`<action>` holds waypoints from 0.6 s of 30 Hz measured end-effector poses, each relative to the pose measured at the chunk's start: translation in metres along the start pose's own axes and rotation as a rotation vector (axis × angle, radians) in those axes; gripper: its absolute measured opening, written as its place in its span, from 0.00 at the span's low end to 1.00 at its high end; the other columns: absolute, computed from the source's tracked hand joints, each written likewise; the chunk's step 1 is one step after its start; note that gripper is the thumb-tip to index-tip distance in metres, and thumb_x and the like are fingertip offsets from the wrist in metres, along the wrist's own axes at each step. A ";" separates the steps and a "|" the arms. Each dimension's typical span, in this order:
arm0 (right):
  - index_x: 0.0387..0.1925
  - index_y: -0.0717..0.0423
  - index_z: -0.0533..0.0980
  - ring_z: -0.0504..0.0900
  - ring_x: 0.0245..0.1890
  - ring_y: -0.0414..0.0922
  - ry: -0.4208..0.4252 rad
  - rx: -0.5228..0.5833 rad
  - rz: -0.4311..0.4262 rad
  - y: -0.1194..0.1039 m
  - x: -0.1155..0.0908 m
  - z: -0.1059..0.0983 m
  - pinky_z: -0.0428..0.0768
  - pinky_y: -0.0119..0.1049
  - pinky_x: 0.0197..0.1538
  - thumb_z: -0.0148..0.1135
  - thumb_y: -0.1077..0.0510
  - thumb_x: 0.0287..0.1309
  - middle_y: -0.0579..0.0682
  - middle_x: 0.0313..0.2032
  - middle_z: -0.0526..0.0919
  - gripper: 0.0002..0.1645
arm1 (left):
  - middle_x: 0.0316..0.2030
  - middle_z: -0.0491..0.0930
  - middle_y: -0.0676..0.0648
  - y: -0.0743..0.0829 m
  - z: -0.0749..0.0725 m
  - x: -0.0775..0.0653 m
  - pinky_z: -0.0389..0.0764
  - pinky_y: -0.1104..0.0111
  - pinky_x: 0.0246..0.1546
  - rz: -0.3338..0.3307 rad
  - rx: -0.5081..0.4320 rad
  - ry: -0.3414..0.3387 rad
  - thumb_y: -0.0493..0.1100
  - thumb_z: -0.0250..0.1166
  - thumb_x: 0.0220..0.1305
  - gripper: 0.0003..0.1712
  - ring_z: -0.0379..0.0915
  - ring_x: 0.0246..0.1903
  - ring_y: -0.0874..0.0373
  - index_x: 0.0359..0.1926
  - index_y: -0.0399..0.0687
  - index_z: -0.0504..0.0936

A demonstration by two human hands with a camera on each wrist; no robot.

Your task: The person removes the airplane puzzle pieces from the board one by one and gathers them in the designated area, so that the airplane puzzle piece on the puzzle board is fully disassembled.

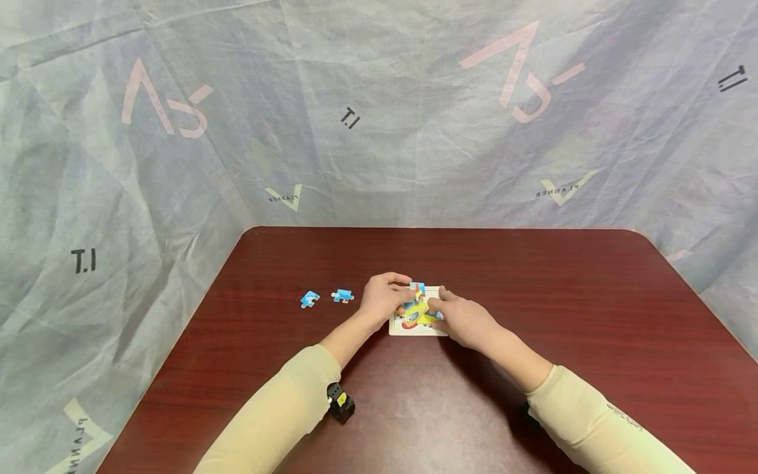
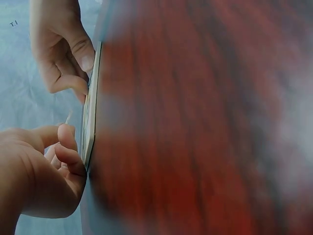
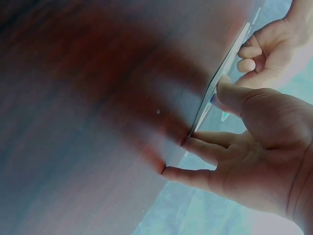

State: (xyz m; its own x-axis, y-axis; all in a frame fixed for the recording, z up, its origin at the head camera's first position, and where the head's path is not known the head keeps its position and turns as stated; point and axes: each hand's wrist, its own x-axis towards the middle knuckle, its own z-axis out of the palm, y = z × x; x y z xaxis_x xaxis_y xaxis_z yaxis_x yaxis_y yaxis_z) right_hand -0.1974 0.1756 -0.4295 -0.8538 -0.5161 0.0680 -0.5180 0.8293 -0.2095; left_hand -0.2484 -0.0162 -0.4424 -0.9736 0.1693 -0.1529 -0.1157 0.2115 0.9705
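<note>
A square, white-framed jigsaw puzzle (image 1: 419, 332) with a yellow and red cartoon picture lies between both hands. My left hand (image 1: 381, 299) is over its left side. It pinches a small puzzle piece (image 2: 68, 116), raised on edge in the left wrist view. A blue patch of puzzle (image 1: 417, 287) shows past its fingertips at the far side. My right hand (image 1: 469, 320) lies at the puzzle's right side. In the right wrist view its thumb (image 3: 230, 93) presses at the board, and its other fingers (image 3: 190, 177) stretch down to the board's edge and the table.
Two loose blue jigsaw pieces, one farther left (image 1: 310, 299) and one nearer the left hand (image 1: 343, 296), lie on the dark red wooden table (image 1: 533, 263). A grey printed cloth (image 1: 403, 151) hangs behind and beside it. A black camera (image 1: 341, 403) is strapped at the left wrist.
</note>
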 end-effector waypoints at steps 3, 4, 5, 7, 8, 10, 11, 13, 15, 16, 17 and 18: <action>0.39 0.55 0.75 0.85 0.29 0.57 0.009 -0.002 -0.004 0.000 0.000 0.001 0.78 0.40 0.26 0.72 0.59 0.61 0.78 0.61 0.71 0.12 | 0.35 0.87 0.46 -0.002 -0.005 -0.001 0.76 0.71 0.20 -0.006 -0.010 -0.007 0.35 0.73 0.62 0.15 0.73 0.17 0.58 0.50 0.41 0.84; 0.39 0.55 0.75 0.85 0.29 0.57 0.013 -0.002 -0.007 0.001 0.000 0.002 0.78 0.40 0.26 0.72 0.60 0.60 0.78 0.61 0.71 0.12 | 0.36 0.87 0.46 -0.002 -0.007 -0.001 0.76 0.71 0.20 -0.003 -0.005 -0.009 0.35 0.73 0.62 0.15 0.74 0.18 0.58 0.50 0.41 0.84; 0.39 0.55 0.75 0.84 0.27 0.55 0.018 -0.003 -0.011 0.001 0.000 0.003 0.78 0.39 0.25 0.72 0.59 0.60 0.78 0.60 0.71 0.12 | 0.36 0.87 0.46 -0.003 -0.008 -0.001 0.77 0.71 0.20 0.000 0.000 -0.011 0.34 0.73 0.62 0.15 0.75 0.19 0.58 0.50 0.41 0.84; 0.39 0.55 0.74 0.82 0.24 0.52 0.026 -0.003 -0.017 0.001 0.000 0.004 0.77 0.38 0.24 0.73 0.59 0.60 0.78 0.60 0.71 0.13 | 0.37 0.87 0.45 -0.004 -0.012 -0.003 0.77 0.71 0.21 0.007 0.005 -0.015 0.34 0.72 0.62 0.15 0.76 0.20 0.56 0.50 0.40 0.84; 0.39 0.56 0.74 0.80 0.22 0.49 0.028 -0.003 -0.019 0.001 0.000 0.004 0.76 0.37 0.24 0.73 0.59 0.60 0.78 0.60 0.72 0.13 | 0.37 0.87 0.45 -0.004 -0.014 -0.003 0.78 0.70 0.21 0.009 0.007 -0.016 0.34 0.72 0.62 0.15 0.76 0.21 0.56 0.51 0.40 0.84; 0.40 0.56 0.74 0.75 0.18 0.45 0.035 -0.004 -0.024 0.002 0.000 0.005 0.74 0.36 0.22 0.73 0.59 0.60 0.77 0.60 0.72 0.14 | 0.37 0.87 0.45 -0.005 -0.018 -0.004 0.78 0.70 0.22 0.016 0.015 -0.018 0.34 0.72 0.63 0.15 0.76 0.20 0.55 0.51 0.39 0.84; 0.40 0.56 0.74 0.73 0.17 0.43 0.037 -0.006 -0.023 0.002 0.000 0.006 0.73 0.35 0.22 0.73 0.59 0.60 0.77 0.59 0.72 0.14 | 0.36 0.87 0.44 -0.006 -0.020 -0.004 0.78 0.69 0.22 0.015 0.012 -0.019 0.34 0.71 0.63 0.16 0.75 0.20 0.55 0.52 0.39 0.84; 0.40 0.57 0.74 0.71 0.17 0.42 0.040 -0.005 -0.022 0.002 0.000 0.006 0.72 0.35 0.22 0.73 0.59 0.60 0.77 0.59 0.72 0.14 | 0.36 0.87 0.44 -0.006 -0.024 -0.005 0.78 0.69 0.22 0.015 0.016 -0.016 0.34 0.71 0.64 0.16 0.74 0.18 0.55 0.52 0.39 0.83; 0.40 0.57 0.74 0.72 0.17 0.43 0.046 -0.007 -0.020 0.002 -0.001 0.006 0.72 0.35 0.22 0.73 0.59 0.59 0.77 0.60 0.72 0.15 | 0.35 0.87 0.44 -0.008 -0.027 -0.005 0.79 0.69 0.22 0.017 0.027 -0.009 0.35 0.71 0.64 0.16 0.74 0.18 0.55 0.52 0.39 0.83; 0.40 0.57 0.74 0.74 0.18 0.45 0.051 -0.007 -0.020 0.002 -0.001 0.006 0.72 0.35 0.22 0.73 0.59 0.59 0.77 0.60 0.72 0.15 | 0.35 0.87 0.44 -0.008 -0.028 -0.005 0.79 0.68 0.22 0.017 0.030 -0.006 0.35 0.71 0.64 0.15 0.74 0.18 0.55 0.52 0.40 0.84; 0.40 0.57 0.73 0.75 0.19 0.46 0.058 -0.010 -0.025 0.002 -0.001 0.006 0.72 0.35 0.22 0.73 0.60 0.59 0.77 0.59 0.73 0.15 | 0.35 0.87 0.45 -0.008 -0.030 -0.005 0.79 0.68 0.21 0.013 0.036 -0.001 0.35 0.71 0.64 0.15 0.74 0.17 0.55 0.52 0.40 0.84; 0.40 0.57 0.73 0.76 0.19 0.47 0.066 -0.012 -0.030 0.002 -0.001 0.006 0.72 0.35 0.22 0.74 0.60 0.59 0.77 0.59 0.73 0.16 | 0.35 0.87 0.45 -0.008 -0.032 -0.006 0.79 0.68 0.21 0.013 0.042 0.003 0.35 0.71 0.64 0.15 0.75 0.17 0.55 0.52 0.41 0.84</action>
State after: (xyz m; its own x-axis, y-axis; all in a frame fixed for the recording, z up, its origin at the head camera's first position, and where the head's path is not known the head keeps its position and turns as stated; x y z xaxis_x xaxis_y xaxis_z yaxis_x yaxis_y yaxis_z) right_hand -0.1970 0.1763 -0.4358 -0.8394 -0.5257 0.1381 -0.5435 0.8164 -0.1952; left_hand -0.2480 -0.0494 -0.4438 -0.9756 0.1698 -0.1395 -0.0944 0.2494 0.9638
